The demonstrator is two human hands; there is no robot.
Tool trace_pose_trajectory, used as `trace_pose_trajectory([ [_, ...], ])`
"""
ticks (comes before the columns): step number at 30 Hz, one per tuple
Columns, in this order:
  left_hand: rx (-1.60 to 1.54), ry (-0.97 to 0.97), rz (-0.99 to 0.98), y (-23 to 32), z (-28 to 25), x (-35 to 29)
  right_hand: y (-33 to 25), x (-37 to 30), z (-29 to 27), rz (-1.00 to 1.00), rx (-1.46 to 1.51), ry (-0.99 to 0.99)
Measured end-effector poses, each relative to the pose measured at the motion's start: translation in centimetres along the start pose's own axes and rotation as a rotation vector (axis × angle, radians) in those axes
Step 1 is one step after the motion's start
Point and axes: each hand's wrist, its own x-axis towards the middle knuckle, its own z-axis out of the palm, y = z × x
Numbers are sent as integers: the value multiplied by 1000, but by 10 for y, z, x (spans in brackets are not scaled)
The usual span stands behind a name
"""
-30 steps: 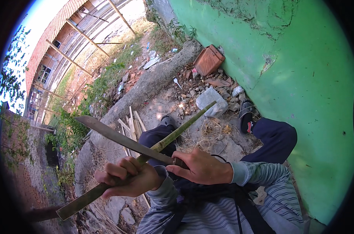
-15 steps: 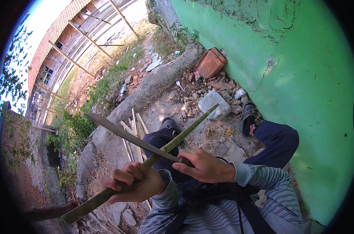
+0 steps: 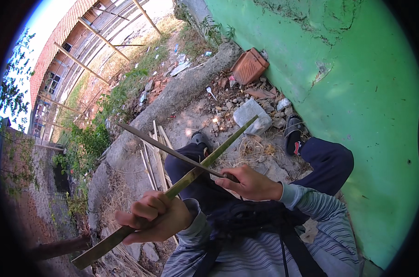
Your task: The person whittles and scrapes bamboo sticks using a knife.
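My left hand (image 3: 156, 217) is closed around a long green bamboo strip (image 3: 230, 141), gripping it toward its near lower end. The strip slants up and to the right over my lap, its thin far end in front of a white block. In my right hand (image 3: 255, 183) is the short handle of a machete (image 3: 158, 146). Its long dark blade points up and to the left and crosses the bamboo strip, seemingly touching it, a little short of the handle. My right fingers cover most of the handle.
Pale split strips (image 3: 159, 161) lie on the ground left of my leg. Ahead are a white block (image 3: 252, 116), rubble, and a broken orange clay piece (image 3: 250, 66). A green wall (image 3: 357, 115) stands close on the right; a concrete ridge (image 3: 172, 94) runs across the left.
The machete has shifted right and slightly away from me along the bamboo strip, with my right hand moving along. My left hand keeps its hold, nearly in place.
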Motion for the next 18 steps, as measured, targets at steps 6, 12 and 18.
trace_pose_trajectory([
  [6, 40, 42, -8, -2, -4, -1, -18, -4, 10, -14, -102, 68],
  [12, 18, -4, -12, 0, 2, 0, -6, -3, 4, 1, -85, 65],
  [18, -8, -27, -26, -2, 0, 0, -2, -5, -2, 86, -97, 43],
])
